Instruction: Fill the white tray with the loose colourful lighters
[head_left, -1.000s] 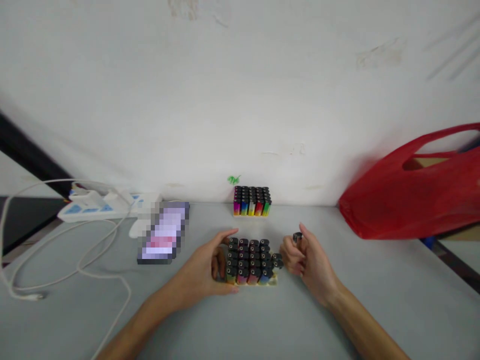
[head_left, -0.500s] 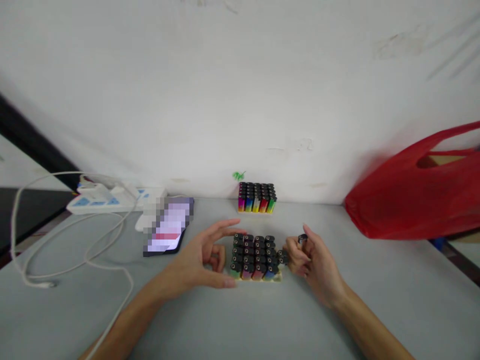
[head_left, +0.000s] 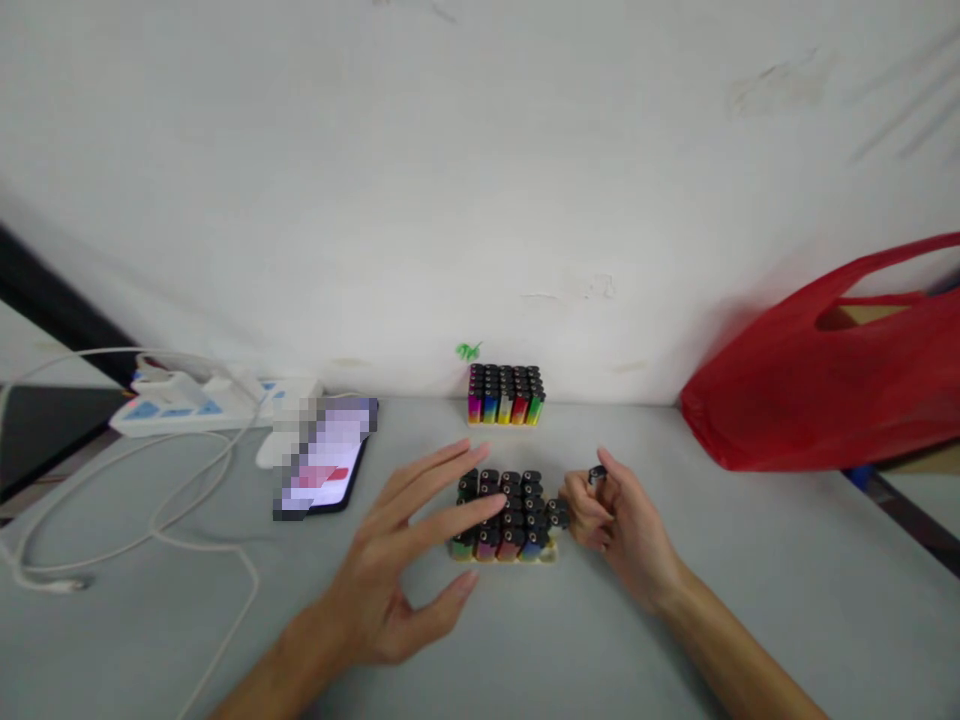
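Observation:
Rows of black-topped lighters point(head_left: 511, 505) stand upright in a pale tray point(head_left: 550, 552) on the grey table in front of me. My left hand point(head_left: 409, 560) is spread, its fingers reaching over the left part of these lighters and hiding some of them. To the right of the tray, my right hand point(head_left: 619, 530) is closed around a lighter point(head_left: 597, 473) whose black top shows above the fingers. Its curled fingers are close to another lighter point(head_left: 557, 513) at the tray's right side; whether they touch it I cannot tell.
A second block of colourful lighters point(head_left: 505, 395) stands by the wall. To the left lie a phone point(head_left: 326, 460), a power strip point(head_left: 217, 400) with plugs and a looping white cable point(head_left: 244, 560). A red bag point(head_left: 825, 390) rests at the right.
My left hand has let go of its hold around the tray's left side; its fingers have spread and now reach over the lighters. My right hand keeps its grip on the lighter.

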